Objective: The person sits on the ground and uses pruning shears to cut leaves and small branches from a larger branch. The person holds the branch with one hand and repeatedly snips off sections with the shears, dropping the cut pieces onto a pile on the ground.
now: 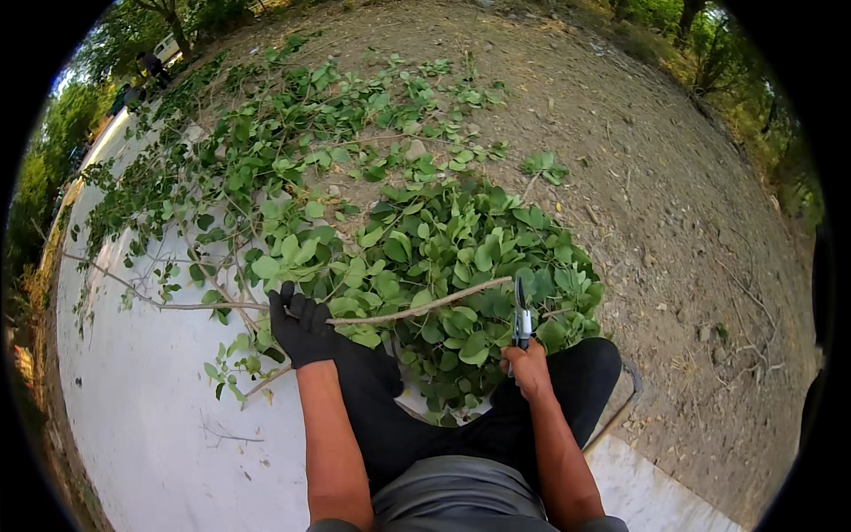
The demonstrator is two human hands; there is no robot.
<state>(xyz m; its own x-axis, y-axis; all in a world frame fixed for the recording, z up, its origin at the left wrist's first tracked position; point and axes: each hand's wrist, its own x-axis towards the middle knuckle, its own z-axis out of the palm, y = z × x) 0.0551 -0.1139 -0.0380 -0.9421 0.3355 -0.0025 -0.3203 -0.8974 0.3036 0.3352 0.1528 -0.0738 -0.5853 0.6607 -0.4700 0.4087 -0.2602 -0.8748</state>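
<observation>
My left hand (300, 329), in a black glove, grips a long thin branch (425, 309) that runs across in front of me. Bare and wrapped around the handles of a pair of pruning shears (522, 322), my right hand (528, 366) is just past the branch's right end. The shears' blades point away from me, beside that end; whether they touch it I cannot tell. Under the branch, between my knees, lies a dense heap of leafy green cuttings (465, 253). To the left the branch continues as bare, forked twigs (159, 302).
More leafy branches (286, 133) spread over the pale pavement (146, 399) and the bare soil (665, 199). By my right knee is a curved tool with a wooden handle (608, 422). Far off at upper left are a person (154, 66) and a white vehicle (167, 48).
</observation>
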